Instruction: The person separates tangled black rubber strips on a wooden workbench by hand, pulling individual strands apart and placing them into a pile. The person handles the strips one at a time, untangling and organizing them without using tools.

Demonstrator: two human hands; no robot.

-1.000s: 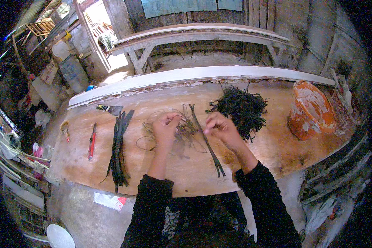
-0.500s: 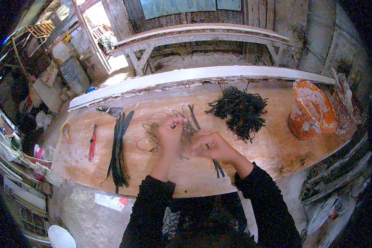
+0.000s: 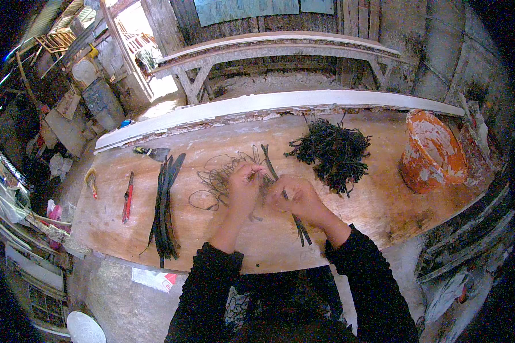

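My left hand [image 3: 245,184] is closed in a pinch over the middle of the table; what its fingertips hold is too small to make out. Close beside it, my right hand [image 3: 298,199] has its fingers curled, with a small dark piece showing between them. A loose tangle of thin dark wire or cord [image 3: 207,182] lies around and partly under my left hand. Flat black strips [image 3: 302,233] pass beneath my right hand, their ends sticking out on both sides. Farther right sits a heap of short, knotted-looking black strips [image 3: 333,151].
Left of my hands lies a bundle of long black strips [image 3: 165,214], then a red cutter knife [image 3: 128,197], a scraper [image 3: 153,154] and a small brush [image 3: 91,183]. An orange, white-smeared bucket [image 3: 432,151] stands tilted at right. A long white board [image 3: 280,103] borders the wooden table's [image 3: 223,251] far edge.
My left hand has shifted slightly right, toward my right hand, uncovering more of the wire tangle. My right hand has risen slightly and turned a little.
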